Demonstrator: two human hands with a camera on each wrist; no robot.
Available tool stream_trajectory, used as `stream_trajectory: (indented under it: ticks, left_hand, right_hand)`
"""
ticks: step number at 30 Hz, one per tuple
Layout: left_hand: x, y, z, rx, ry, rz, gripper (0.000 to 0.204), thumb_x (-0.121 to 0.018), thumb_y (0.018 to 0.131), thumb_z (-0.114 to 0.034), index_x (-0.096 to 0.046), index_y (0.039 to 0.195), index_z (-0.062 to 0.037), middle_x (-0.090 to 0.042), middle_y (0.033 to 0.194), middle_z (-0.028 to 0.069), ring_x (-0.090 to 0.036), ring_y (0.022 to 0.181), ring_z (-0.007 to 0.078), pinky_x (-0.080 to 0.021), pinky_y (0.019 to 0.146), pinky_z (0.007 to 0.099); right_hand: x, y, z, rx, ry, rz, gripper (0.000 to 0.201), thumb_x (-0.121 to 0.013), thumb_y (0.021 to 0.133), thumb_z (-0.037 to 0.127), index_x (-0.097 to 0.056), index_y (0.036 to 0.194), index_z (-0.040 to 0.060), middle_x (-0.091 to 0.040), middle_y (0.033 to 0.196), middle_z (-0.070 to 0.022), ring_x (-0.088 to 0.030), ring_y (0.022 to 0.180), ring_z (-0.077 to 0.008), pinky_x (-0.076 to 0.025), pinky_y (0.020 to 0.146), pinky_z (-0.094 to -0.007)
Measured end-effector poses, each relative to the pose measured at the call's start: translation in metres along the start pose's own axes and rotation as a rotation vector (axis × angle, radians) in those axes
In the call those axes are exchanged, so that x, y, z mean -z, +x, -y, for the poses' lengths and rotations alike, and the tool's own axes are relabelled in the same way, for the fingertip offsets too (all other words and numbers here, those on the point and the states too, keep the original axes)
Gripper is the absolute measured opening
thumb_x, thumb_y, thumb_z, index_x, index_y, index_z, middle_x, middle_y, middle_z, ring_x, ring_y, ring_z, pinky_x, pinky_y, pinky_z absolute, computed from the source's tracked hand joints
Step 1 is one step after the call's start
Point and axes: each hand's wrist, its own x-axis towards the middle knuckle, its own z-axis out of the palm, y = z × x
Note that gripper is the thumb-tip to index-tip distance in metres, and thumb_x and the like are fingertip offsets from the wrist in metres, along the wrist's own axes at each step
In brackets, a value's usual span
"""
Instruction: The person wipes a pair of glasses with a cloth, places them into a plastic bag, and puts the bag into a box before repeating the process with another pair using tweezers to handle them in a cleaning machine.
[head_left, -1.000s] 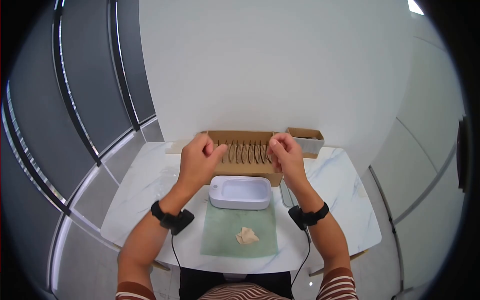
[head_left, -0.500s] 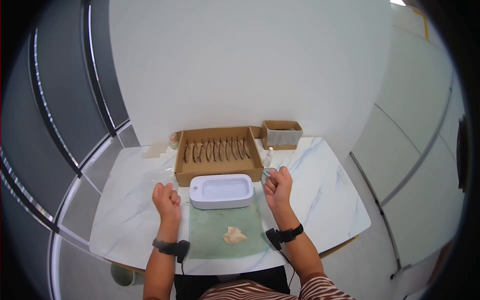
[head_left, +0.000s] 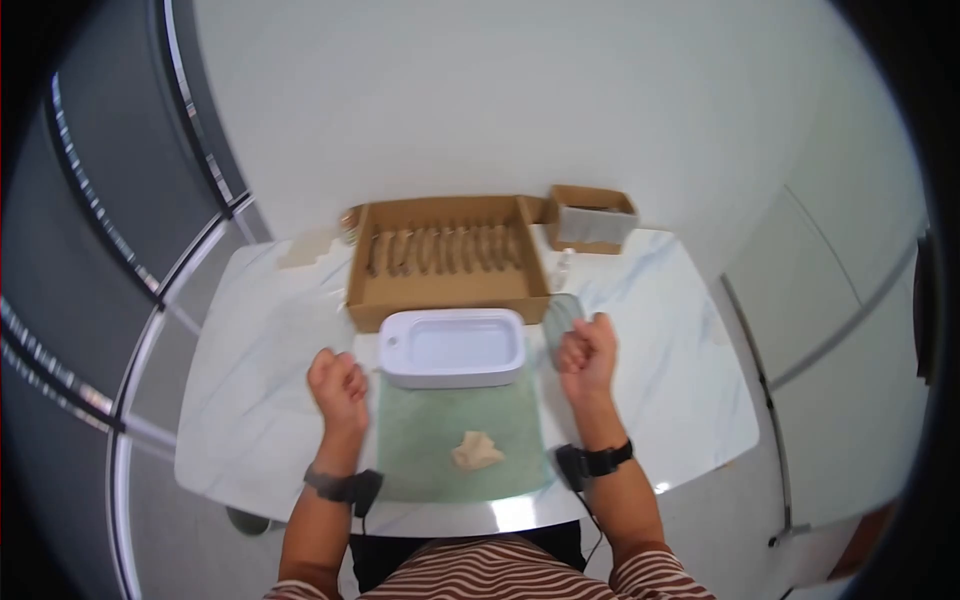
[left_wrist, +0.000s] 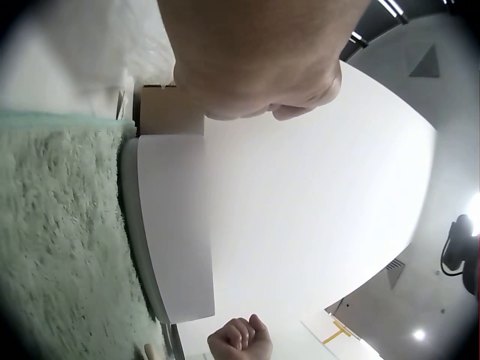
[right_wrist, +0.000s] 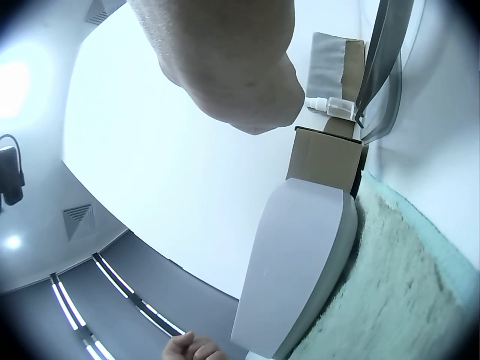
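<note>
Hands: both closed. My left hand (head_left: 338,388) is a fist, fingers curled together into the palm, held over the tabletop (head_left: 250,400) just left of the basin and apart from it. My right hand (head_left: 588,358) is likewise a fist, fingers together, on the basin's right side; the head view sets it against the near end of a grey-green item (head_left: 562,318) with a rounded outline. Contact there: cannot tell.

Basin: pale lavender basin (head_left: 452,380), upright, between my hands, at the far edge of a green cloth (head_left: 415,440). Long side faces me; round mark near its left end. A crumpled beige cloth (head_left: 478,452) lies on the green cloth, nearer my body.

Beyond the basin: open cardboard box (head_left: 450,292), with a row of dark, slender curved pieces (head_left: 445,250) inside; blurred, exact form unclear. Right of the box: small bottle (head_left: 563,268), upright, and behind it a smaller box (head_left: 588,228) with grey material over its front. Behind left: small jar (head_left: 348,228), partly hidden by the box, and beige sheets (head_left: 308,248) lying flat.

Wrists: a black strap with a small dark unit on each.
</note>
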Motion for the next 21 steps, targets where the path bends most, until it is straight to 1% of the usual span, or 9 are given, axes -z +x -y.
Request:
stream_trajectory:
  ticks: [4, 7, 8, 10, 11, 13, 18, 20, 21]
  left_hand:
    - [0.003, 0.000, 0.003, -0.043, 0.048, -0.013, 0.038, -0.061, 0.092, -0.004, -0.034, 0.069, -0.0179, -0.036, 0.058, -0.0050, -0.030, 0.043, 0.0054, -0.021, 0.038, 0.0240]
    - [-0.004, 0.000, -0.002, 0.004, 0.017, -0.061, 0.036, -0.059, 0.089, 0.002, -0.034, 0.069, -0.0152, -0.038, 0.060, -0.0026, -0.032, 0.045, 0.0064, -0.023, 0.040, 0.0245]
    - [-0.007, 0.000, -0.006, 0.042, -0.042, -0.069, 0.035, -0.060, 0.088, 0.002, -0.037, 0.066, -0.0116, -0.042, 0.058, -0.0010, -0.032, 0.045, 0.0061, -0.022, 0.041, 0.0262]
    - [-0.005, 0.002, -0.001, 0.054, -0.026, -0.053, 0.036, -0.058, 0.087, 0.005, -0.035, 0.066, -0.0125, -0.041, 0.059, -0.0017, -0.031, 0.046, 0.0062, -0.022, 0.042, 0.0262]
    - [-0.004, 0.001, 0.000, 0.068, -0.022, -0.028, 0.036, -0.057, 0.086, 0.006, -0.034, 0.067, -0.0137, -0.041, 0.061, -0.0014, -0.031, 0.046, 0.0068, -0.022, 0.042, 0.0263]
    - [-0.006, -0.001, 0.003, 0.048, -0.007, -0.031, 0.037, -0.058, 0.086, 0.006, -0.033, 0.066, -0.0134, -0.040, 0.060, -0.0020, -0.031, 0.047, 0.0063, -0.022, 0.042, 0.0262]
    - [-0.012, -0.005, 0.008, -0.018, 0.116, -0.047, 0.039, -0.060, 0.086, 0.003, -0.032, 0.065, -0.0134, -0.037, 0.059, -0.0046, -0.030, 0.048, 0.0047, -0.021, 0.043, 0.0258]
    - [-0.014, -0.006, 0.005, -0.081, 0.194, -0.025, 0.036, -0.063, 0.086, -0.001, -0.036, 0.064, -0.0107, -0.037, 0.058, -0.0051, -0.031, 0.052, 0.0045, -0.024, 0.046, 0.0263]
    - [-0.014, -0.006, 0.002, -0.081, 0.189, -0.020, 0.036, -0.063, 0.086, -0.001, -0.036, 0.064, -0.0107, -0.037, 0.058, -0.0051, -0.031, 0.052, 0.0045, -0.024, 0.046, 0.0263]
  right_hand:
    - [0.017, 0.006, 0.001, -0.009, 0.016, 0.035, 0.042, -0.061, 0.095, 0.004, -0.029, 0.073, 0.0206, -0.027, 0.059, 0.0077, -0.027, 0.042, -0.0043, -0.020, 0.034, -0.0219]
    - [0.015, 0.007, 0.006, -0.035, 0.025, 0.083, 0.040, -0.056, 0.097, 0.004, -0.029, 0.072, 0.0197, -0.025, 0.058, 0.0067, -0.022, 0.043, -0.0049, -0.018, 0.035, -0.0231]
    - [0.013, 0.005, 0.002, -0.057, 0.023, 0.115, 0.040, -0.056, 0.097, 0.004, -0.029, 0.072, 0.0197, -0.025, 0.058, 0.0067, -0.022, 0.043, -0.0049, -0.018, 0.035, -0.0231]
    - [0.009, 0.005, 0.002, -0.037, 0.002, 0.071, 0.039, -0.054, 0.098, 0.004, -0.028, 0.072, 0.0188, -0.024, 0.058, 0.0065, -0.020, 0.043, -0.0054, -0.018, 0.037, -0.0234]
    - [0.006, 0.004, 0.002, -0.042, -0.011, 0.099, 0.039, -0.054, 0.098, 0.004, -0.028, 0.072, 0.0188, -0.024, 0.058, 0.0065, -0.020, 0.043, -0.0054, -0.018, 0.037, -0.0234]
    - [0.004, 0.002, 0.001, -0.041, -0.035, 0.077, 0.040, -0.054, 0.097, 0.003, -0.028, 0.072, 0.0185, -0.023, 0.059, 0.0065, -0.020, 0.044, -0.0055, -0.019, 0.037, -0.0237]
    - [-0.005, -0.002, -0.001, -0.018, -0.156, 0.126, 0.041, -0.056, 0.096, 0.006, -0.026, 0.072, 0.0187, -0.022, 0.059, 0.0067, -0.020, 0.044, -0.0053, -0.018, 0.037, -0.0237]
    - [-0.019, -0.007, -0.004, 0.020, -0.280, 0.218, 0.041, -0.060, 0.095, 0.005, -0.027, 0.073, 0.0185, -0.025, 0.059, 0.0071, -0.021, 0.045, -0.0045, -0.017, 0.039, -0.0236]
    - [-0.027, -0.010, -0.004, 0.027, -0.283, 0.217, 0.041, -0.060, 0.095, 0.005, -0.027, 0.073, 0.0185, -0.025, 0.059, 0.0071, -0.021, 0.045, -0.0045, -0.017, 0.039, -0.0236]
